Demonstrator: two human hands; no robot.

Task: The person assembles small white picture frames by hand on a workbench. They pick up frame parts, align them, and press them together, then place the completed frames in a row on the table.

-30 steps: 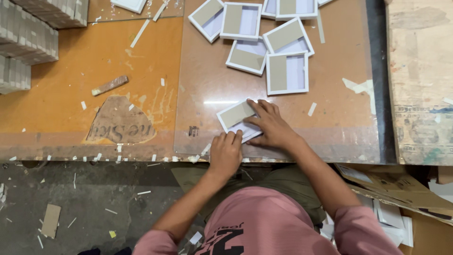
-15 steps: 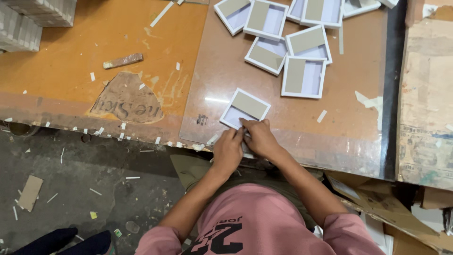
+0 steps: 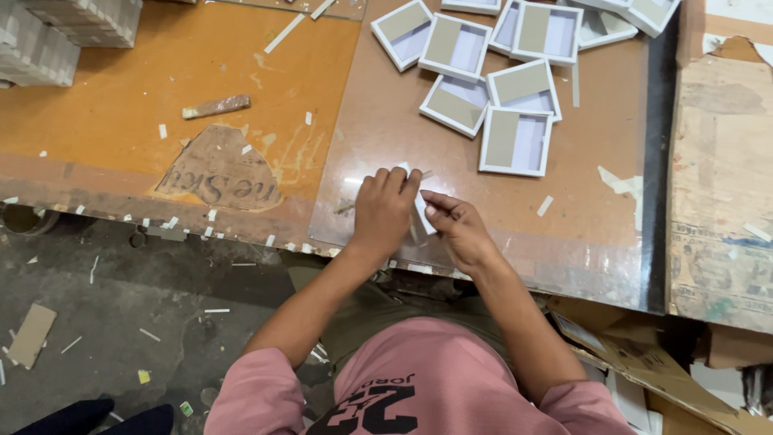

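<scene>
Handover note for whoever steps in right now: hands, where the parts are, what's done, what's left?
Left hand and right hand: both grip one small white box tray, held on edge over the brown board.
Done: a cluster of finished trays, white-rimmed with grey card inside, lies at the board's far side.
Left: the held tray is not yet with the cluster. Stacks of grey board pieces sit far left.

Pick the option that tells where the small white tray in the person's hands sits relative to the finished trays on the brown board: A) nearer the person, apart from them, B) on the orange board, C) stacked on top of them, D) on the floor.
A: both hands, left hand and right hand, grip the small white tray near the brown board's front edge, apart from the finished trays farther back.
</scene>
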